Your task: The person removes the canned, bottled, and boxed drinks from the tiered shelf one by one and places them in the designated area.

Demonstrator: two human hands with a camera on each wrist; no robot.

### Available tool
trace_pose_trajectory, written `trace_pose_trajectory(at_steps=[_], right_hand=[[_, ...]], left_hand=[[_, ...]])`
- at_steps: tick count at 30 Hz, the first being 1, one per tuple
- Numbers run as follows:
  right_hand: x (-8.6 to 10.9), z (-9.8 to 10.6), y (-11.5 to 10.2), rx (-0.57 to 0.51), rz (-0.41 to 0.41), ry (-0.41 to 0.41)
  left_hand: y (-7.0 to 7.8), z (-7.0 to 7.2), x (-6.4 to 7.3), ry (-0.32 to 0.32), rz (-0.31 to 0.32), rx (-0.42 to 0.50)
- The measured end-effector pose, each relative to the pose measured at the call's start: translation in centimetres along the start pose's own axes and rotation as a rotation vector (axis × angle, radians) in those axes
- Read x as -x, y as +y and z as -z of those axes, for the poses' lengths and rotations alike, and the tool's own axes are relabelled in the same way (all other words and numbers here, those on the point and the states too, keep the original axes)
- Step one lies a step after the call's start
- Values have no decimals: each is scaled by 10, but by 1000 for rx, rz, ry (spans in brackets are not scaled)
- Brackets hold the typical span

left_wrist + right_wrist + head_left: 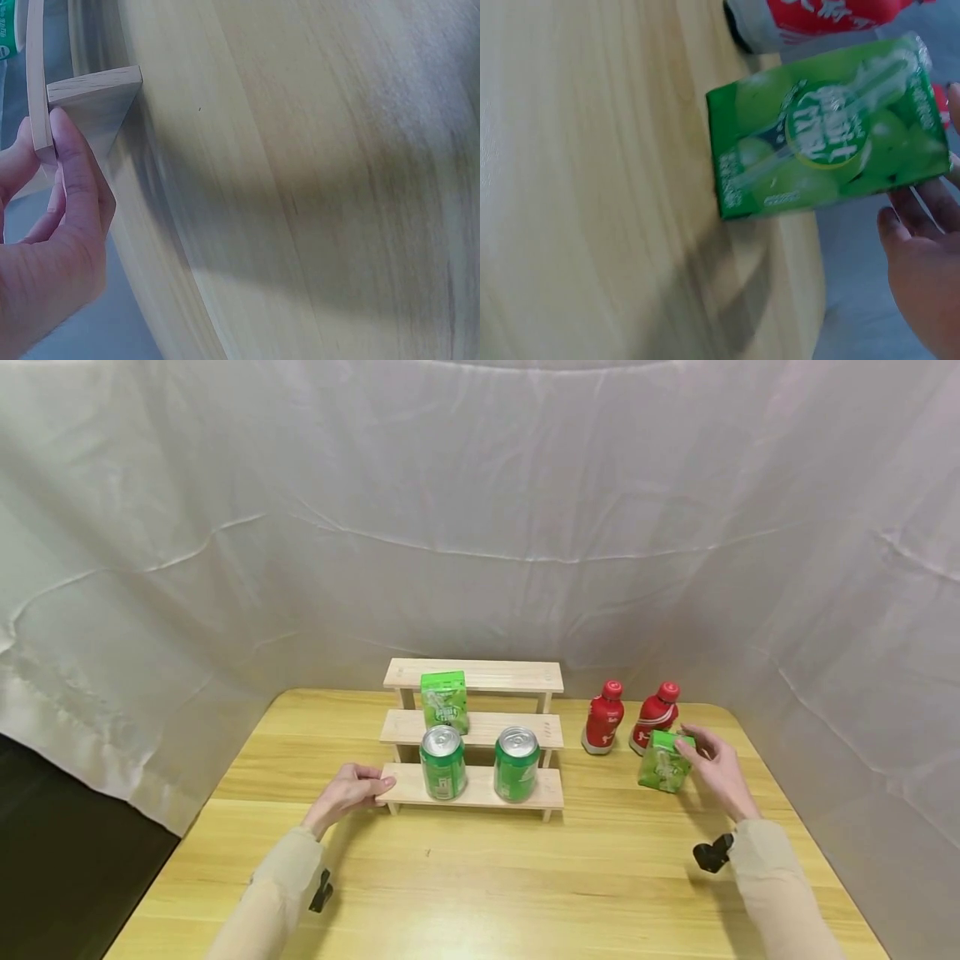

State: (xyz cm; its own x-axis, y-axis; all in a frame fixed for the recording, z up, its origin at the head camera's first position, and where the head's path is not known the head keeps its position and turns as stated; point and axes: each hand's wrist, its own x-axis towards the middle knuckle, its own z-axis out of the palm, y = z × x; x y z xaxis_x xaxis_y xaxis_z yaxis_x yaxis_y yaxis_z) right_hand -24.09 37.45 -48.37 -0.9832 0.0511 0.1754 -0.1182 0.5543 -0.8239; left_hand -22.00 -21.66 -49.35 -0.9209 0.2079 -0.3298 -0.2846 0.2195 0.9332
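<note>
My left hand (354, 793) pinches the left end of the lowest board of a three-step wooden shelf (472, 675), thumb on top and fingers beneath, as the left wrist view also shows. At the right, my right hand (716, 767) grips a green juice box (665, 762) by its upper part. In the right wrist view the juice box (825, 127) has a straw on its front. Another green juice box (444, 700) stands on the middle step. Two green cans, one at left (442, 764) and one at right (516, 764), stand upright on the lowest step.
Two red bottles stand on the wooden table (487, 885) right of the shelf: one (603, 718) nearer it, the other (656, 717) just behind the held juice box. Pale curtains (480, 527) enclose the table's back and sides.
</note>
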Motion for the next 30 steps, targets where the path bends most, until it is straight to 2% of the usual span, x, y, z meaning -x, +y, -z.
trace_pose_trajectory(at_steps=[5, 11, 18, 24, 30], right_hand=[[-3, -2, -18, 27, 22, 38], [-8, -4, -60, -4, 35, 51], [-22, -5, -112, 26, 117, -24], [-39, -7, -163, 52, 189, -100], [-52, -23, -205, 59, 227, -188]], left_hand=[[0, 0, -1, -12, -6, 24], [-1, 0, -2, -21, -13, 28], [-2, 0, -2, -7, 0, -2], [0, 0, -2, -11, -5, 13], [0, 1, -2, -5, -3, 16]])
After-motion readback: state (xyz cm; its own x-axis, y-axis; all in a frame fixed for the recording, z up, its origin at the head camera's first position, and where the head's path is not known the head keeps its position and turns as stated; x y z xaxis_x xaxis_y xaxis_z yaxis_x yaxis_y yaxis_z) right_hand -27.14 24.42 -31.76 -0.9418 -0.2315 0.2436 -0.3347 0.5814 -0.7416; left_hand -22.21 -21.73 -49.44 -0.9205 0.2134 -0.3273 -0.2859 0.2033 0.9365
